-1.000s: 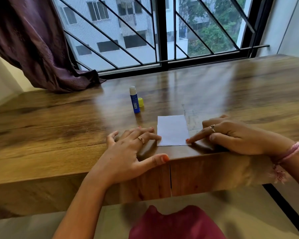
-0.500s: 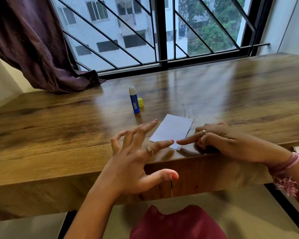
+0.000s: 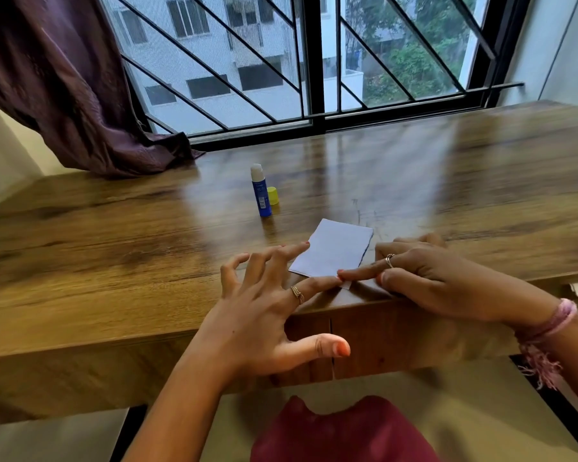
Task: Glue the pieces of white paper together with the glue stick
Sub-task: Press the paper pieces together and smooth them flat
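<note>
Left hand (image 3: 264,315) spread wide over the near edge of the wooden table (image 3: 114,248), fingers fanned and slightly bent, thumb stuck out past the table edge, nothing gripped. Ring on one finger; that straight finger laid along the near edge of the white paper (image 3: 331,253), a second fingertip touching the paper's left edge.

Farther back and just left of the paper: one glue stick (image 3: 261,195), blue, upright, uncapped, white glue showing at the top. One yellow cap (image 3: 273,195) just beside it on the right, also upright. Both well apart from the hands.

White paper flat on the table near the front edge, turned at a slant, looking like a single sheet; whether more than one layer lies there, impossible to tell. A small strip poking out under the fingertips at the near right corner.

Right hand (image 3: 431,278) resting low on the table, forefinger stretched straight and pressing the paper's near right corner, tip meeting the left hand's fingertip; other fingers loosely curled, holding nothing. One ring, one pink thread bracelet (image 3: 548,328) at the wrist.

Behind: purple curtain (image 3: 64,88) at left, barred window (image 3: 314,61) across the back.
</note>
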The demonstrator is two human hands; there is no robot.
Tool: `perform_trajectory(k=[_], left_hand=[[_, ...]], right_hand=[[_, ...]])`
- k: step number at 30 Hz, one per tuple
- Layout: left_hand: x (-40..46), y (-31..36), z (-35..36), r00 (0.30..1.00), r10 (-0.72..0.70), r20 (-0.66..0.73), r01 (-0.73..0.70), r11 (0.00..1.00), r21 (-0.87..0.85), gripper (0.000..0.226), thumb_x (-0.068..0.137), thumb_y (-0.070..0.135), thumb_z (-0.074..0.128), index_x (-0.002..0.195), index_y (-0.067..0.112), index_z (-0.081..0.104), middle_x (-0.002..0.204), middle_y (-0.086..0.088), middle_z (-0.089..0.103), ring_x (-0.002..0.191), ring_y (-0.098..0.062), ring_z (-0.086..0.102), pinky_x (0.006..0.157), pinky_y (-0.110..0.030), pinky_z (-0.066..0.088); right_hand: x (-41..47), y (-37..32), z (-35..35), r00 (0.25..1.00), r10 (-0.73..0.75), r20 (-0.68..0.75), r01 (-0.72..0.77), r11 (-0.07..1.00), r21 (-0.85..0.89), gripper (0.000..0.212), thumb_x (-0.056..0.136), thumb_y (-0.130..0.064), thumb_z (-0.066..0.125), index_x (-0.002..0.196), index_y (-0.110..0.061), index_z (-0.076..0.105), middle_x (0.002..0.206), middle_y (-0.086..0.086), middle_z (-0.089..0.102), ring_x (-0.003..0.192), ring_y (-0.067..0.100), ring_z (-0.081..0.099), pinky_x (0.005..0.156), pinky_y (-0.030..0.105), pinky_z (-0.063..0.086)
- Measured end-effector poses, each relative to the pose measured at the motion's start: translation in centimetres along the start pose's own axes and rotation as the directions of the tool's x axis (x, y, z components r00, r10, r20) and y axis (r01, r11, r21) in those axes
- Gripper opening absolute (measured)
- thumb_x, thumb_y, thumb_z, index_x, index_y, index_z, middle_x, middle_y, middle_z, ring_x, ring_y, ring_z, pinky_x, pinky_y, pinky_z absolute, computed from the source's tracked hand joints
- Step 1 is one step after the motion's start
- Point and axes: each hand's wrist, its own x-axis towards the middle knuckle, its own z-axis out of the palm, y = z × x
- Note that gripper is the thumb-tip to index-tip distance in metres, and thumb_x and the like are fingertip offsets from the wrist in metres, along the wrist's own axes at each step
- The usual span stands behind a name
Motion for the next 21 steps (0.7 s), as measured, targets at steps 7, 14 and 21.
perform_trajectory(k=[7,14,21], left_hand=[[0.1,-0.3,0.1,1.0,0.001,0.022,0.0,0.999,-0.05,0.075,0.068,0.093,0.011,0.137,0.063,0.015,0.147,0.012,0.014,0.139,-0.008,0.005,0.106,-0.039,-0.004],[0.1,-0.3,0.2,1.0,-0.003,0.014,0.004,0.998,-0.068,0.073,0.068,0.092,0.012,0.136,0.064,0.015,0.142,0.014,0.018,0.137,-0.005,0.005,0.106,-0.039,-0.004],[0.0,-0.3,0.3,0.999,-0.023,-0.023,0.02,0.993,-0.12,0.071,0.071,0.091,0.012,0.135,0.061,0.022,0.135,0.013,0.022,0.133,-0.005,0.011,0.105,-0.035,-0.004]], right_hand=[[0.9,2.0,-0.4,1.0,-0.007,-0.024,0.007,1.0,-0.003,0.042,0.086,-0.043,0.028,0.118,-0.054,0.055,0.09,-0.037,0.048,0.09,-0.024,0.039,0.078,0.02,0.026],[2.7,5.0,-1.4,0.985,0.083,-0.153,-0.108,0.98,-0.165,0.041,0.085,-0.046,0.017,0.1,-0.072,0.044,0.078,-0.01,0.047,0.085,-0.016,0.045,0.08,0.029,0.018],[2.8,5.6,-1.5,0.975,0.106,-0.194,-0.138,0.978,-0.157,0.04,0.089,-0.048,0.02,0.11,-0.063,0.05,0.078,-0.012,0.047,0.078,-0.007,0.049,0.083,0.03,0.021]])
